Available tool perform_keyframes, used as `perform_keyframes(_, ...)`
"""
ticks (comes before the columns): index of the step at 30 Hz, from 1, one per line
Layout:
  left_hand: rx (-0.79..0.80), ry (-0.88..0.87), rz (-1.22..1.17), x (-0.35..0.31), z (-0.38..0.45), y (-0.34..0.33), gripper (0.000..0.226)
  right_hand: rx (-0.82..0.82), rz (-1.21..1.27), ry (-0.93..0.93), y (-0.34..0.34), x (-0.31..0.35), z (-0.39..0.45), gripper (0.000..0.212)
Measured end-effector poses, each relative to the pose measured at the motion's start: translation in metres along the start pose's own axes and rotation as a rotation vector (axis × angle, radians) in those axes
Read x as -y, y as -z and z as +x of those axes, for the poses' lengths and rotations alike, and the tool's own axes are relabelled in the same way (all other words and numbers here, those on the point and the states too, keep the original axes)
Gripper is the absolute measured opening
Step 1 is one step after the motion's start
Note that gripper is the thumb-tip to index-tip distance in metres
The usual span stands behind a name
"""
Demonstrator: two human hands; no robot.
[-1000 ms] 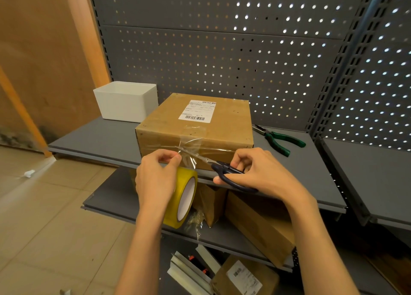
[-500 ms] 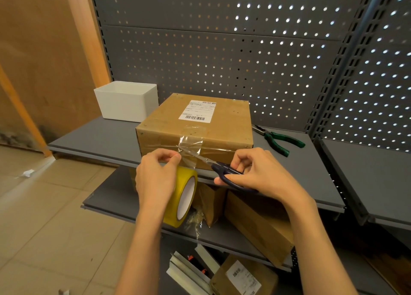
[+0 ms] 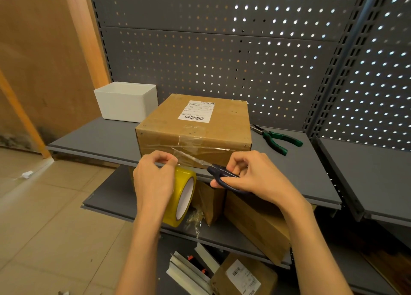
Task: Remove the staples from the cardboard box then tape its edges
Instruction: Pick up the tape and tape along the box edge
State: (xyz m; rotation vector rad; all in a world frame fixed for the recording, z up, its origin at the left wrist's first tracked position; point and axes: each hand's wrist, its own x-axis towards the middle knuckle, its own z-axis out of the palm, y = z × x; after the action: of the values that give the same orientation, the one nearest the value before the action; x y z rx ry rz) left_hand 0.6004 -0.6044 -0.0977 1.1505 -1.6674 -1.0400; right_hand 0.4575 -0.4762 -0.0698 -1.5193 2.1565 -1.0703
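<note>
- Leftmost, a white bin (image 3: pixel 126 101) stands at the back of the grey shelf (image 3: pixel 95 139), just beside the cardboard box (image 3: pixel 195 128).
- Left hand (image 3: pixel 153 179) pinches clear tape (image 3: pixel 189 143) stretched from the yellow tape roll (image 3: pixel 182 197), which it half hides.
- Centre, the cardboard box sits on the shelf, label up, tape across its front edge.
- Right hand (image 3: pixel 251 177) grips dark scissors (image 3: pixel 213 170); whether the blades touch the tape is unclear.
- Green pliers (image 3: pixel 278 139) lie right of the box.
</note>
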Motion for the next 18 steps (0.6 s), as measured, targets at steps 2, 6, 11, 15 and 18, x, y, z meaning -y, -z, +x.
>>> perform_keyframes(2,-0.017,-0.014,-0.018,-0.001,-0.001,0.002,0.008,-0.015,-0.001,0.01,-0.001,0.002,-0.001,0.037)
perform_keyframes(6,-0.065,-0.063,-0.041,-0.01,-0.003,0.003,0.009,-0.076,0.015,0.031,-0.001,0.008,-0.003,0.039)
perform_keyframes(11,-0.064,-0.144,-0.052,-0.019,-0.01,0.002,0.006,-0.229,0.075,0.1,0.003,0.015,-0.008,0.038)
perform_keyframes(15,-0.057,-0.154,-0.088,-0.024,-0.016,0.001,0.025,-0.436,0.147,0.092,0.013,0.013,-0.013,0.042)
perform_keyframes(18,-0.073,-0.177,-0.101,-0.029,-0.019,-0.002,0.018,-0.604,0.102,0.023,0.023,0.001,-0.016,0.037)
